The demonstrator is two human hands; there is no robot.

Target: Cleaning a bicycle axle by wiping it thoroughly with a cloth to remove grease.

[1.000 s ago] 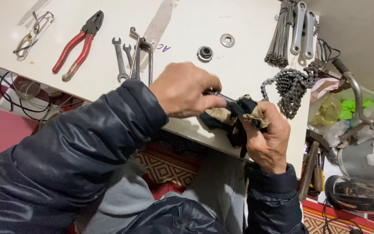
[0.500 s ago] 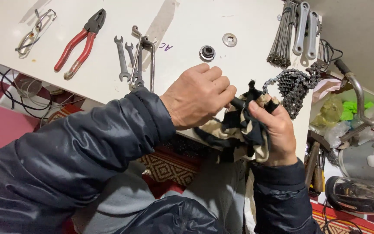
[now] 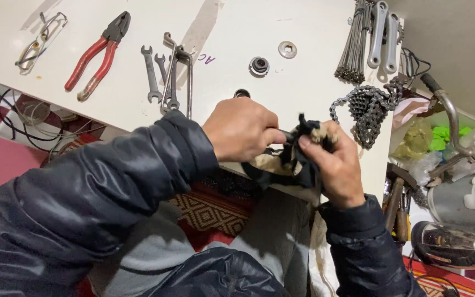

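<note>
My left hand (image 3: 241, 135) is closed around a thin dark metal part that sticks out toward my right hand; most of the part is hidden. My right hand (image 3: 333, 165) pinches a dirty black and beige rag (image 3: 281, 168) wrapped around that part, over the near edge of the white table (image 3: 303, 93). A bicycle chain (image 3: 366, 110) lies in a heap just right of my right hand. A small dark ring (image 3: 241, 93) peeks out right behind my left hand.
On the table lie red-handled pliers (image 3: 97, 55), several spanners (image 3: 166, 77), a wire clip (image 3: 39, 41), a bearing (image 3: 259, 65), a washer (image 3: 287, 49), spokes (image 3: 354, 41) and crank arms (image 3: 383, 33). A handlebar (image 3: 452, 118) and a metal pot (image 3: 452, 245) crowd the right side.
Both hands and the rag have shifted up and slightly right toward the chain. The rag is now bunched tighter around the part between my fingers.
</note>
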